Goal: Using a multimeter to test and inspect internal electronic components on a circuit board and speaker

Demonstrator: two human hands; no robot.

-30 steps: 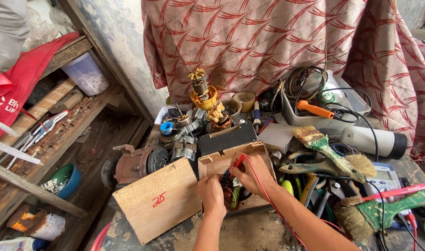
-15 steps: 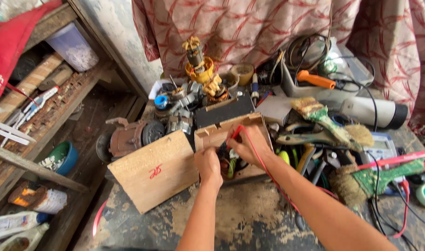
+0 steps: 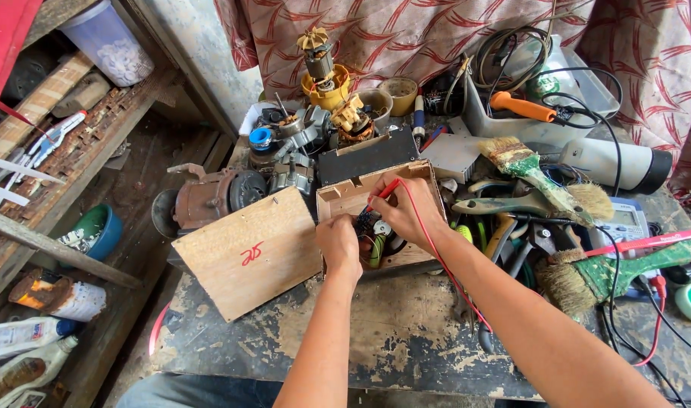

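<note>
A small open wooden box (image 3: 345,198) sits at the middle of a stained workbench (image 3: 383,340), with wiring and small parts inside. My right hand (image 3: 407,211) grips a red test probe (image 3: 383,190) whose tip points down into the box; its red lead (image 3: 443,264) runs back along my forearm. My left hand (image 3: 338,242) is closed at the box's front left, fingers on something dark inside; what it holds is hidden. A loose wooden lid (image 3: 247,253) with a red mark lies tilted just left of the box.
Motor armatures (image 3: 320,60), tape rolls and a black case (image 3: 368,155) crowd the back. Paintbrushes (image 3: 534,177), pliers, a grey multimeter (image 3: 625,223) and cables lie right. A rusty motor (image 3: 205,198) sits left. Shelves with bottles and a blue bowl (image 3: 100,230) stand further left.
The view has tilted down and moved closer. Both hands stay at the wooden box, with the red probe still aimed inside it.
</note>
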